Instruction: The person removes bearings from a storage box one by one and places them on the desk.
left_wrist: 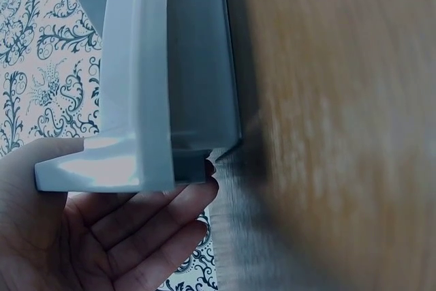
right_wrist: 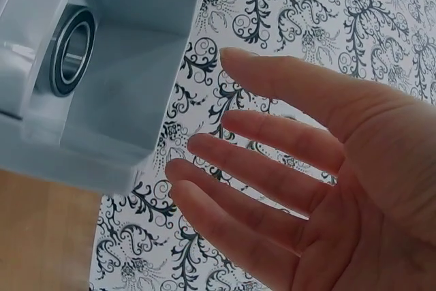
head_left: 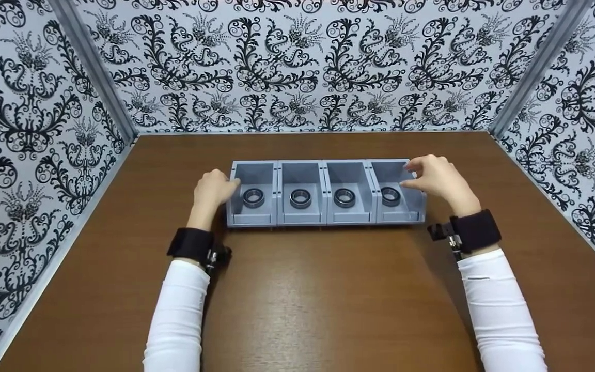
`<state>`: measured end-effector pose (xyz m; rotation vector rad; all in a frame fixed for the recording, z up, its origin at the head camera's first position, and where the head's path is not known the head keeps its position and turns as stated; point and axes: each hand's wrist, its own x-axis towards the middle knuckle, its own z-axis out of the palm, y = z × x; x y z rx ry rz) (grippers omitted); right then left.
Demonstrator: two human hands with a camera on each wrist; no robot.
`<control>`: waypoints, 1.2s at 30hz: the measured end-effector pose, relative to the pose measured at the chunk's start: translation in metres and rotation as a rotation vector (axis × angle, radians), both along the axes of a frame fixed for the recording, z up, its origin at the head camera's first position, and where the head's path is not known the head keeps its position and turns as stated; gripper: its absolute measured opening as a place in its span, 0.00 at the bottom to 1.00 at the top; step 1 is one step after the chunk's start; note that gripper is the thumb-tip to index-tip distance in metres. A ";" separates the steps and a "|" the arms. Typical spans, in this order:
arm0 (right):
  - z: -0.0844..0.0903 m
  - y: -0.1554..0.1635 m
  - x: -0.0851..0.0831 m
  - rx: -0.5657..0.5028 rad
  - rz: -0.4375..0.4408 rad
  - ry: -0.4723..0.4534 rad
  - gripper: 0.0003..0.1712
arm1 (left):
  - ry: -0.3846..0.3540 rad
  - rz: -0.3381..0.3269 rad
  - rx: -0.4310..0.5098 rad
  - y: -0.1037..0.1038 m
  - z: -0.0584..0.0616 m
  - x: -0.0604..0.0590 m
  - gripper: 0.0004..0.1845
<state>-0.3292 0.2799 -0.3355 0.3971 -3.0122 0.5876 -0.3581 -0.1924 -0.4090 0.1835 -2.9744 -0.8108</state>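
Observation:
Several grey plastic storage bins stand joined side by side in a row, with a metal ball bearing lying in each. My left hand (head_left: 211,190) holds the side wall of the leftmost bin (head_left: 252,220), thumb over the rim and fingers along the outside, as the left wrist view shows. That bin's bearing (head_left: 253,198) lies just right of the thumb. My right hand (head_left: 441,180) hovers beside the rightmost bin (head_left: 408,217), thumb and fingers spread apart with nothing between them. In the right wrist view a gap separates the fingertips from the bin, whose bearing (right_wrist: 72,51) leans dark-rimmed inside.
The row rests toward the back of a brown wooden table (head_left: 297,289). Patterned black-and-white wall panels (head_left: 297,67) enclose the back and both sides, joined by grey corner posts. Two middle bins hold a bearing (head_left: 300,198) and another bearing (head_left: 344,197).

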 end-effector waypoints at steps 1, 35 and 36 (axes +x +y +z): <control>0.000 -0.001 -0.001 0.003 0.008 -0.001 0.28 | 0.001 -0.002 0.000 0.000 0.000 0.000 0.22; -0.039 -0.023 -0.029 0.086 0.134 -0.083 0.28 | 0.007 0.012 0.005 0.000 -0.001 -0.002 0.24; -0.040 -0.024 -0.029 0.089 0.133 -0.084 0.27 | 0.007 0.014 0.007 0.000 -0.001 -0.002 0.24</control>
